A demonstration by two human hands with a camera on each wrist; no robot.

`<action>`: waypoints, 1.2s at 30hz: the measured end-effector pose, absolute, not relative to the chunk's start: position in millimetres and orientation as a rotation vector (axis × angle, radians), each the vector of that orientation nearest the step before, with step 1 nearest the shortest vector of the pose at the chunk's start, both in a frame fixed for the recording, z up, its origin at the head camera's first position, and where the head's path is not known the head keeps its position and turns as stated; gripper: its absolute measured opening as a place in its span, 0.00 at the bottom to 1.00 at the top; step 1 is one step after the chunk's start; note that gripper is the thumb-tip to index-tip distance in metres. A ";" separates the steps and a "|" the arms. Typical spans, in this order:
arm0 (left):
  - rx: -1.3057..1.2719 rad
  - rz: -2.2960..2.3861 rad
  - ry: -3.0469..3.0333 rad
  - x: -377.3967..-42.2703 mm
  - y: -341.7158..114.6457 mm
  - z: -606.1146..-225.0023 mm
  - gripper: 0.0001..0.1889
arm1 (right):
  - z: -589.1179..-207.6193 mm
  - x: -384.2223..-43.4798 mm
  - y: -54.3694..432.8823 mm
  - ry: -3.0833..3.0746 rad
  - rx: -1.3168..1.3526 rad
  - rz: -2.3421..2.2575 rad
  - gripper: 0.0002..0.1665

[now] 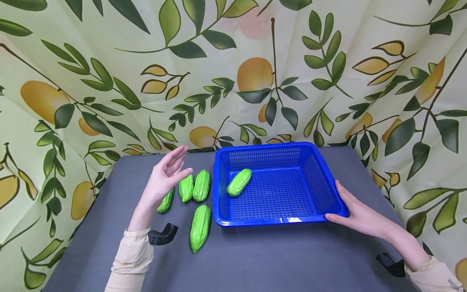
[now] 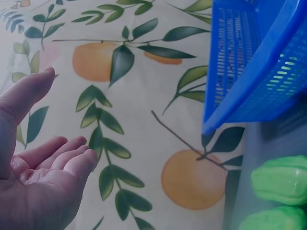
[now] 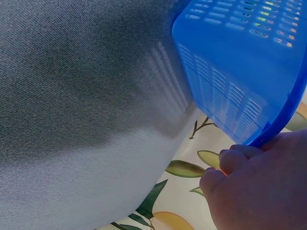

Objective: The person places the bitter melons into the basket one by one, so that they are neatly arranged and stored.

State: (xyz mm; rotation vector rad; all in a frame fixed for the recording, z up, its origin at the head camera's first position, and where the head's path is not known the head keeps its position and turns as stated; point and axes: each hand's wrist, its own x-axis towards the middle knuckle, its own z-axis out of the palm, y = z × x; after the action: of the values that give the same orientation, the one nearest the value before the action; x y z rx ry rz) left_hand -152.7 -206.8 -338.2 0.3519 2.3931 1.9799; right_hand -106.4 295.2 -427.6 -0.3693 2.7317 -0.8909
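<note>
My left hand (image 1: 166, 174) is raised over the left part of the table, its fingers extended, thumb apart and nothing held. Below and beside it lie green ridged bitter melons: one (image 1: 165, 201) partly hidden by the hand, two side by side (image 1: 201, 185), and another (image 1: 200, 228) nearer the front. A blue plastic basket (image 1: 270, 221) stands right of them, with one bitter melon (image 1: 239, 182) lying inside at its left. My right hand (image 1: 359, 213) grips the basket's rim at the front right corner; in the right wrist view its fingers (image 3: 230, 163) curl at the rim.
A grey cloth-covered table (image 1: 277, 259) lies under everything. Behind it and at both sides hangs a cream curtain (image 1: 219, 113) printed with fruit and leaves. A black wrist mount (image 1: 163, 234) sticks out from the left sleeve.
</note>
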 end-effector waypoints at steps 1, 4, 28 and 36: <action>0.355 1.987 2.391 -152.0 -208.0 -338.1 0.36 | -427.7 -106.4 295.3 2.733 -0.367 -0.889 0.65; 0.353 2.036 2.381 -148.6 -213.3 -338.6 0.36 | -428.2 -106.3 295.6 2.735 -0.363 -0.887 0.65; 0.369 2.268 2.309 -121.4 -241.1 -354.7 0.34 | -428.5 -105.4 295.9 2.736 -0.370 -0.924 0.64; 0.246 2.251 2.324 -112.0 -241.8 -374.8 0.35 | -429.5 -105.5 295.4 2.733 -0.375 -0.919 0.64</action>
State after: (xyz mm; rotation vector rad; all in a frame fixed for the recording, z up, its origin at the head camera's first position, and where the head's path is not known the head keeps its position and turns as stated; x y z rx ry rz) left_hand -112.0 -241.8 -374.8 0.2462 2.3239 2.2508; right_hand -105.5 295.4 -429.5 -0.3747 2.7330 -0.9189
